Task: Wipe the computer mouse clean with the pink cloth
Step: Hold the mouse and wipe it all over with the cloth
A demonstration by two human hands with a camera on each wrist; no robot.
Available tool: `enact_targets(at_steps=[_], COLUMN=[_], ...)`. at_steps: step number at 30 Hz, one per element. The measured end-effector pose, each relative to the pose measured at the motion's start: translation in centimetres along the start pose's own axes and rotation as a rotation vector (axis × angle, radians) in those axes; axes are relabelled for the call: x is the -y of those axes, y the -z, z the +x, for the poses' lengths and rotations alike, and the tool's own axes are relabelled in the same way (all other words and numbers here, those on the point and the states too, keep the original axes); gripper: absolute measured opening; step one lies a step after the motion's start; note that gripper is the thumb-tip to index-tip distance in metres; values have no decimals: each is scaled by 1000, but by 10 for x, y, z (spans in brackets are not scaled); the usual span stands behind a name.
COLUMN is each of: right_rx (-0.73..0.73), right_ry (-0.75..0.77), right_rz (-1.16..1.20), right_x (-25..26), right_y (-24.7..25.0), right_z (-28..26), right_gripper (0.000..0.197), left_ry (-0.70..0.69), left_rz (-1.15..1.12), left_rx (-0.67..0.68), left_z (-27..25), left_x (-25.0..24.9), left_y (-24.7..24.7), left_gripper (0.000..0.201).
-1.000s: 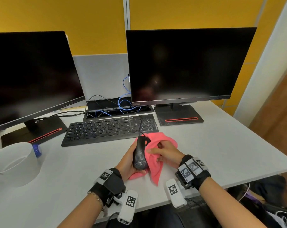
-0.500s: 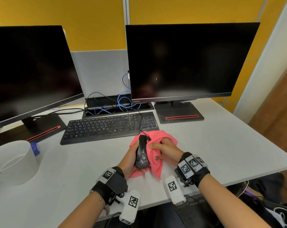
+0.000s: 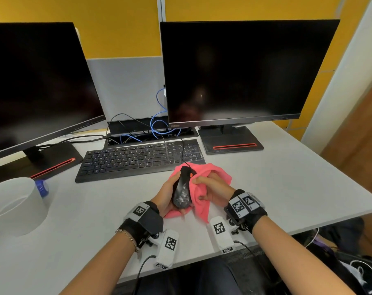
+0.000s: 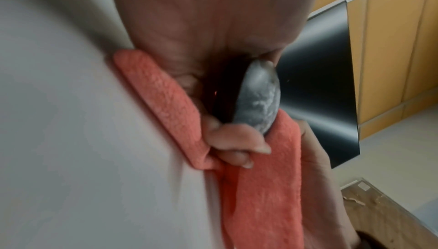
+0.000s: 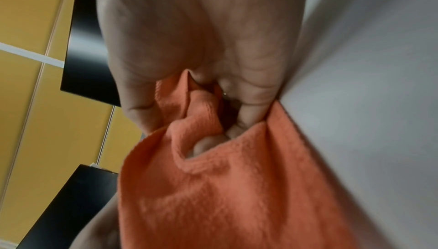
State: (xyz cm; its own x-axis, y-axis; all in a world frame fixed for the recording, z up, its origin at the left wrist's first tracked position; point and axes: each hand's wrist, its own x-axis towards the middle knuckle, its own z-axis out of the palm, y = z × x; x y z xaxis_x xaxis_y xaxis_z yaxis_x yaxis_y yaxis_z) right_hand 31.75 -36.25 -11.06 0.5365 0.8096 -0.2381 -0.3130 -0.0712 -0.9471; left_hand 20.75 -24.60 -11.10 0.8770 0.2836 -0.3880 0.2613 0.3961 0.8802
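A black wired computer mouse [image 3: 182,191] with whitish smears on its back stands on edge near the desk's front. My left hand [image 3: 166,193] grips it from the left, fingers curled under its rear end [image 4: 257,101]. The pink cloth [image 3: 202,188] is bunched to the right of the mouse and partly under it. My right hand [image 3: 210,188] holds the cloth, fingers curled into its folds [image 5: 213,135], pressing it against the mouse's right side. The mouse's cable runs back over the keyboard.
A black keyboard [image 3: 138,160] lies just behind the hands. Two dark monitors [image 3: 240,71] [image 3: 31,86] stand on bases at the back, cables between them. A white tape roll [image 3: 14,207] and a blue cap [image 3: 41,187] sit at the left. The desk edge [image 3: 308,226] runs close on the right.
The hands, mouse and cloth stay in nearly the same place. The right hand with the cloth has shifted slightly along the mouse's side; the head view has moved a little.
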Motion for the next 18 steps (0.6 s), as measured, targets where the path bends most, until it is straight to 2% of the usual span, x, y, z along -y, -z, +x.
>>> enact_targets(at_steps=[4, 6, 14, 18], right_rx=[92, 101, 35, 65], right_ry=[-9, 2, 19, 41], right_rz=[12, 13, 56, 45], right_x=[-2, -5, -8, -8], right_y=[2, 4, 1, -1], right_z=[-1, -1, 6, 2], right_gripper=[33, 42, 17, 34], left_ry=[-7, -2, -14, -59], left_rz=[-67, -79, -2, -40], left_rx=[26, 37, -6, 2], left_z=[-2, -2, 3, 2], left_x=[-1, -1, 4, 4], left_y=[0, 1, 2, -1], left_gripper=[51, 52, 71, 63])
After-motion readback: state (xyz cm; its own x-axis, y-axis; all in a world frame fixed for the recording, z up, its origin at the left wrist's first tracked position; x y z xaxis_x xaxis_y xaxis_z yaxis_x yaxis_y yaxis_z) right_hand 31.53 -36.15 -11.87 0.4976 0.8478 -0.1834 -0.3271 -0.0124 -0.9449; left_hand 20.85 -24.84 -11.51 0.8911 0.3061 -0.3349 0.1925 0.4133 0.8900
